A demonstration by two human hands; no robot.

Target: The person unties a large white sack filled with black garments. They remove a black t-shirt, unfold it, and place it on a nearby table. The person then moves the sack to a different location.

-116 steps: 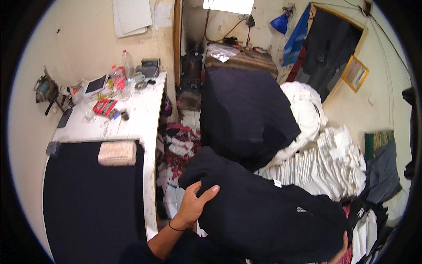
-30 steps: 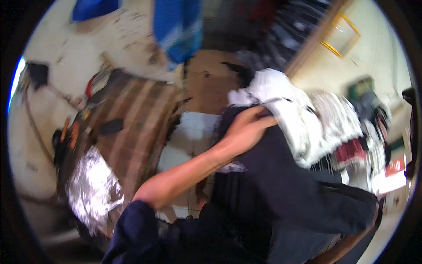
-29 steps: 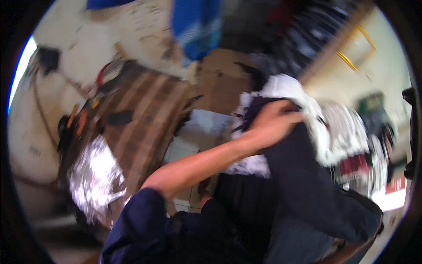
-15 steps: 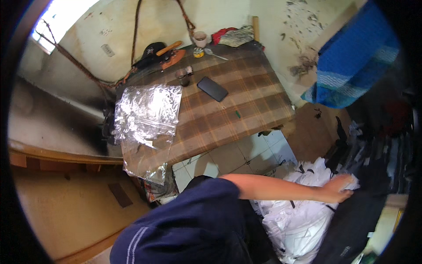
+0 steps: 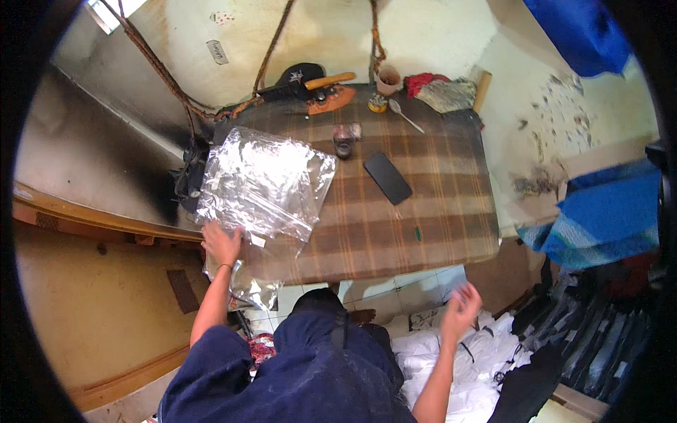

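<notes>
At the left front of the table, my left hand (image 5: 221, 244) rests at the edge of a clear plastic bag (image 5: 264, 176), thumb and fingers apart. The shiny bag lies flat, and its lower part hangs over the table's front edge. My right hand (image 5: 462, 310) is raised beside the table's front right corner, above a heap of white cloth (image 5: 486, 359) with black cords. Its fingers look partly bent but are smeared by motion, so whether it holds anything is unclear.
The plaid-covered table (image 5: 444, 204) bears a black phone (image 5: 387, 178), a dark glass (image 5: 343, 143), a spoon (image 5: 407, 116), a cup (image 5: 388, 80) and a black cap (image 5: 300, 76). Dark plastic-wrapped packets (image 5: 599, 345) line the right side. A blue cloth (image 5: 606, 204) hangs above them.
The view has swung back from the right. An arm that reached across to the white heap has drawn away. My left hand is now at the plastic bag, my right hand raised above the heap.
</notes>
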